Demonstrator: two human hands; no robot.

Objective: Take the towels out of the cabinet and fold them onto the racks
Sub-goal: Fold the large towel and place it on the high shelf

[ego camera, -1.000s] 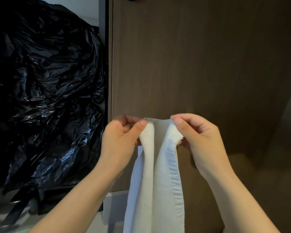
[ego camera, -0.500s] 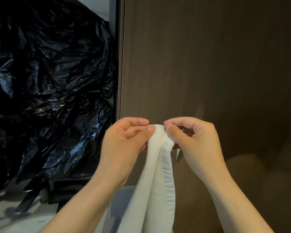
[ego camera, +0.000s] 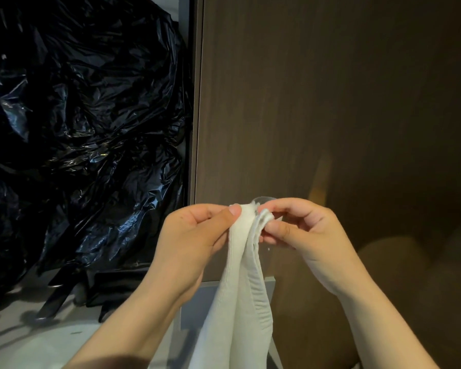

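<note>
Head view, nearest first: our two bare forearms come up from the bottom edge and meet just below the middle. Between them a white towel [ego camera: 240, 302] hangs in long folds. Its lower part runs out of the bottom of the picture, and a ribbed hem shows along its right fold. We have it by its top edge, bunched into a narrow gather.

Our left hand [ego camera: 194, 235] has curled fingers and pinches the left side of that gather, thumb pressed flat against the cloth. Our right hand [ego camera: 304, 230] pinches the right side, thumb and fingertips closed on the hem. The two hands sit close together, with only the cloth between the thumbs.

Just behind the top of the towel a small clear rounded piece [ego camera: 264, 200] peeks out. We cannot tell what it is, nor whether the cloth touches it.

Behind the hands stands a tall brown wood-grain panel [ego camera: 317, 102], filling the middle and right of the view, with a grey ledge [ego camera: 213, 284] at its foot. Left of the panel's edge sits a large crumpled black plastic bag [ego camera: 85, 123], glossy and heavily creased. Below the bag, dark strap-like pieces [ego camera: 64, 291] lie on a pale surface [ego camera: 37, 344].
</note>
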